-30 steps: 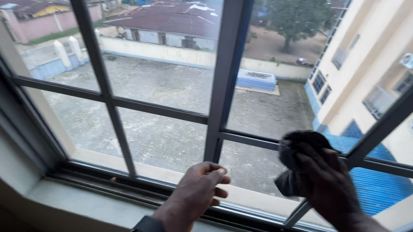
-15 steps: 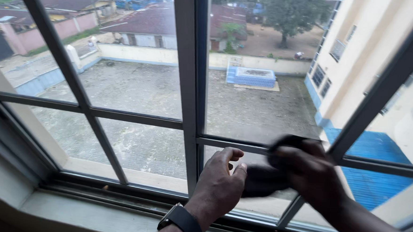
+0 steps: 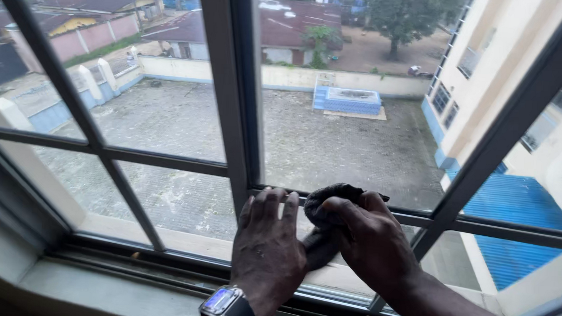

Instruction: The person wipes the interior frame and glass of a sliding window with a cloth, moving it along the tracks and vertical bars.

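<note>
Moved left along the window since a second ago: cloth [image 3: 329,212] now bunched at the horizontal bar [image 3: 495,231], just right of the centre post [image 3: 229,104]. Right hand [image 3: 369,243] fingers clamped on cloth. Left hand [image 3: 267,247], watch [image 3: 222,300] on wrist, now flat on the glass [image 3: 182,201], fingers together, touching cloth. Wiping now on the lower middle pane.

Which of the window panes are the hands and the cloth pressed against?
The lower pane just right of the thick upright bar: left hand flat on it, right hand pressing the dark cloth.
</note>
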